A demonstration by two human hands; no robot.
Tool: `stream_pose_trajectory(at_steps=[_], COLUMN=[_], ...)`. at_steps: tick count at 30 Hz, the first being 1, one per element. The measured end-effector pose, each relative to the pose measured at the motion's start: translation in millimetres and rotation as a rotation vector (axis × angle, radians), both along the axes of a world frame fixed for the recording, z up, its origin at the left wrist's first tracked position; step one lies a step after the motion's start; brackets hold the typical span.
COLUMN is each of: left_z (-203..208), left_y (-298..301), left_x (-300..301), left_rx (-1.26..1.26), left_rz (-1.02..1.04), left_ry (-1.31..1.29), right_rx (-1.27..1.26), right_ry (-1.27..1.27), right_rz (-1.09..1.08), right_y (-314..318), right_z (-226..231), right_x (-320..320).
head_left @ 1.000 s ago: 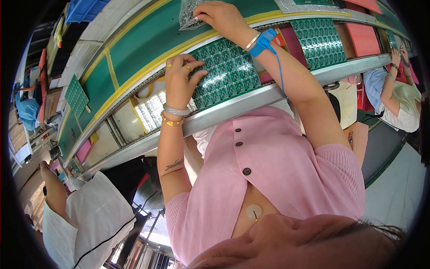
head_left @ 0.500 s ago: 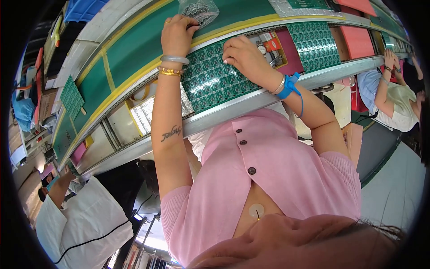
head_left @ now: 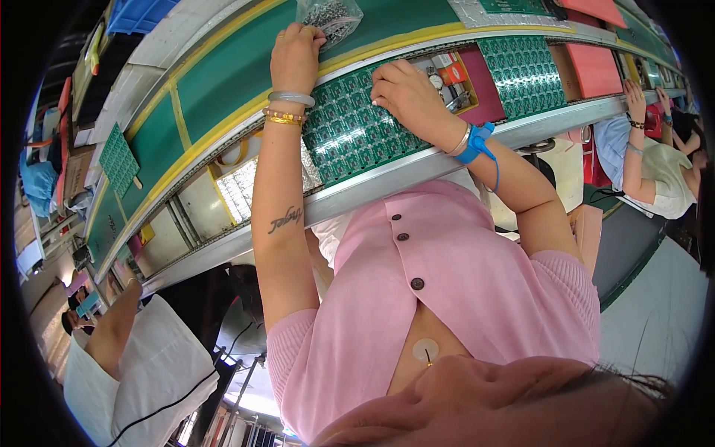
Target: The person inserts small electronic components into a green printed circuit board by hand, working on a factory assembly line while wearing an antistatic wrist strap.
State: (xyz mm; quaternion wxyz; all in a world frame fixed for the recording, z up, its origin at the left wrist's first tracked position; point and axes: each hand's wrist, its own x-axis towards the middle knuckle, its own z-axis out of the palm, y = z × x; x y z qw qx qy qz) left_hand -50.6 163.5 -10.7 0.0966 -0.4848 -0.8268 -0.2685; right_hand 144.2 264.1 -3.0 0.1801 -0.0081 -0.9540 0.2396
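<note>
At the far side, my left hand (head_left: 296,58) reaches to the edge of a clear plastic bag (head_left: 328,18) full of small metal parts. Its fingers are curled and pressed together, and whatever they pinch is hidden. A large green circuit board panel (head_left: 346,130) with rows of repeated small units lies on the rails in front of me. My right hand (head_left: 406,93) rests over that panel's right part, fingers bent inward at its surface; anything between them is too small to make out. A blue wrist strap (head_left: 477,144) is around my right wrist.
Another green panel (head_left: 521,78) lies on the rails to the right, beside a pink foam sheet (head_left: 593,71). A tray of small items (head_left: 453,82) sits between the panels. A smaller green board (head_left: 119,162) lies at left. Co-workers sit on both sides.
My left hand has shifted slightly at the bag's edge; my right hand has hardly moved. Co-workers on both sides have moved their arms.
</note>
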Motion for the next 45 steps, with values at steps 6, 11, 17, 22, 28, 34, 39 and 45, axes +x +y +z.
stream_pose_trajectory(at_steps=[6, 11, 17, 22, 28, 34, 39, 45], left_z=[6, 21, 44, 39, 35, 26, 24, 20], left_y=[-1, -16, -47, -78, -84, -70, -63, -64], left_x=[1, 1, 22, 49, 74, 79, 84, 87], left_rx=[0.047, 0.180, 0.222, 0.157, -0.013, -0.027, -0.071, -0.157], left_rz=[0.062, 0.064, 0.082, 0.078, -0.043, -0.180, -0.179, -0.157], left_ry=[-0.115, -0.221, -0.692, -1.019, -0.711, -0.290, -0.150, -0.086], right_rx=[0.011, 0.014, 0.110, 0.155, 0.139, 0.036, -0.079, -0.001], right_ry=[0.093, 0.196, 0.160, 0.129, 0.267, 0.216, 0.235, 0.195], right_rz=[0.056, -0.012, -0.043, -0.117, -0.089, -0.037, -0.093, -0.126], right_y=[6, 25, 19, 11, 11, 11, 15, 18], right_z=[15, 26, 0, -9, -19, -9, -4, 16], right_x=[-6, -54, -110, -115, -119, -115, -114, -106])
